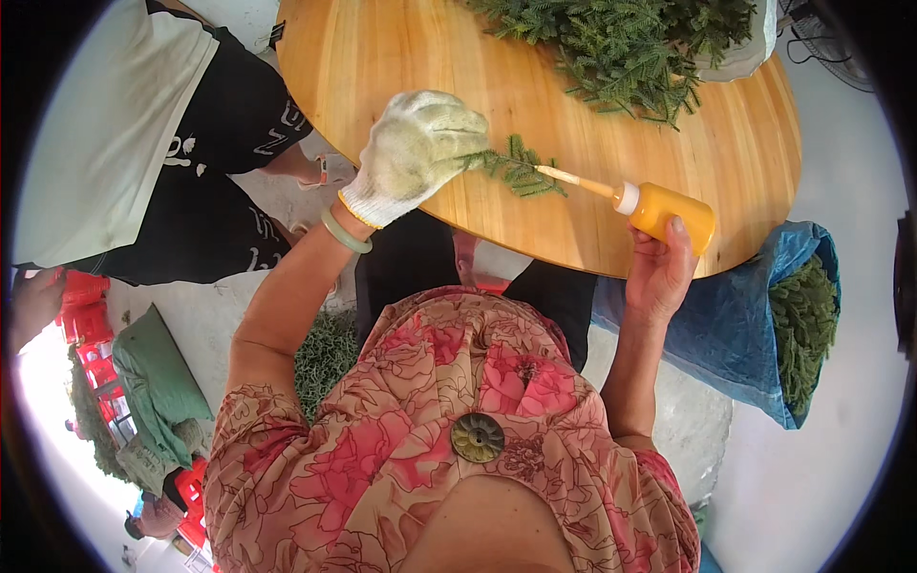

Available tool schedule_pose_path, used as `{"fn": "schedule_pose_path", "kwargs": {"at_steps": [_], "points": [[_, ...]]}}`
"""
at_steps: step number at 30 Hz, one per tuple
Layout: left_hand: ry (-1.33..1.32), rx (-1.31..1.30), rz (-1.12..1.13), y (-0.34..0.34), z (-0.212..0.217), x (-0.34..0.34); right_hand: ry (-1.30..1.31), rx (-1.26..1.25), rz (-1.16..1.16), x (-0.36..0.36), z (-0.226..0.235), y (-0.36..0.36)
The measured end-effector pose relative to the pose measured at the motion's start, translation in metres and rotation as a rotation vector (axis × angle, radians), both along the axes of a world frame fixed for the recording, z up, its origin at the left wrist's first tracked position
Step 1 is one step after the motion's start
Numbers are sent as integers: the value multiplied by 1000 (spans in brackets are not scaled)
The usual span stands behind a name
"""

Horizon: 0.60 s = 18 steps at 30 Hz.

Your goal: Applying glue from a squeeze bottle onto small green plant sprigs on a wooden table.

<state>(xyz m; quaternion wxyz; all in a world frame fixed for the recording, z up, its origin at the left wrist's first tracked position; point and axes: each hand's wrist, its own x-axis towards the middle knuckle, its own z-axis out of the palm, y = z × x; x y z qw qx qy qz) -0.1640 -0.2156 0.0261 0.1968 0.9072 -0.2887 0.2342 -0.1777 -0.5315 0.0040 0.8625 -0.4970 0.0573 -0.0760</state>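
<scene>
"Where was the sprig (523, 178)?"

"Over the near part of the counter (535, 224), left of the middle, its left end in the left hand (415, 148). That hand wore a whitish glove, and its fingers were curled in, pinching the stem."

"And the right hand (661, 267)?"

"Bare, and wrapped about an orange-yellow squeeze bottle (676, 215). The thumb lay along its side and the other fingers bent underneath, partly hidden. The bottle was tilted, with its long nozzle (583, 183) aimed left. The tip overlapped the sprig's needles; whether it touched them, I couldn't tell."

"What stood around that?"

"At the far right of the counter, a heap of evergreen branches (630, 53), with a pale bag (752, 57) just beside it. The counter itself was round, of light striped wood."

"And off the counter?"

"A blue sack (712, 353) lay to the right, its mouth showing more greenery (804, 320). A fan (833, 53) stood at the far right. More green cuttings (325, 363) were on the floor, near and to the left, beside the person's floral top (373, 430)."

"Anyone else?"

"A co-worker (115, 134) at the left, in a pale shirt and dark shorts. Nearer than that were red plastic things (84, 315) and a green cloth-like bundle (158, 377)."
</scene>
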Motion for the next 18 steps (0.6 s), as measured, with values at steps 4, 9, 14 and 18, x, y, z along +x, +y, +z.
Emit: {"fn": "schedule_pose_path", "kwargs": {"at_steps": [4, 9, 14, 18], "points": [[-126, 20, 7, 0, -1, -1, 24, 62, 24, 0, -4, -1], [-198, -13, 15, 2, -5, -4, 81, 158, 40, -2, -4, -6], [-228, -53, 6, 5, -7, 2, 32, 102, 89, -1, -8, -6], [-240, -73, -8, 8, -10, 3, 25, 69, 34, 1, -7, 1]]}}
